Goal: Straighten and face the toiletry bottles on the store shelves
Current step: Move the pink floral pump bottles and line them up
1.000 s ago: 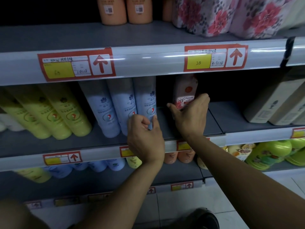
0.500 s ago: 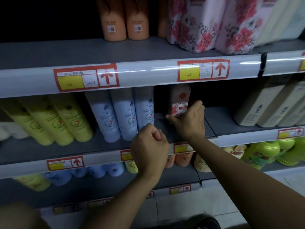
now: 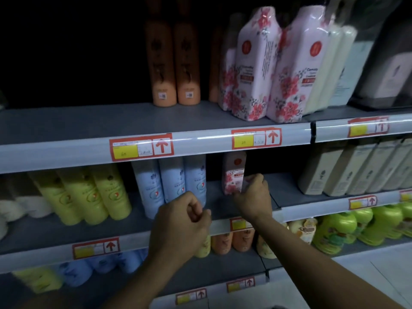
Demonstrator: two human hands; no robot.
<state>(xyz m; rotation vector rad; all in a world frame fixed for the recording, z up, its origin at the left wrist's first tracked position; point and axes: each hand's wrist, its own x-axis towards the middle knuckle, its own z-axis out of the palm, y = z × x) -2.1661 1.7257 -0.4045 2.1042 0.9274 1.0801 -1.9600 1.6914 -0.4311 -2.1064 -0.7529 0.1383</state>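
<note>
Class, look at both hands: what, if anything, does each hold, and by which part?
The right hand grips the floral bottle by its lower right side. The left hand is curled, holding nothing.

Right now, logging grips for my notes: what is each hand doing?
Left hand: fingers curled, holding nothing visible.
Right hand: grips the small pink floral-print bottle on the middle shelf.

The floral bottle (image 3: 233,175) stands on the middle shelf (image 3: 289,186), right of three bottles (image 3: 171,186).
</note>
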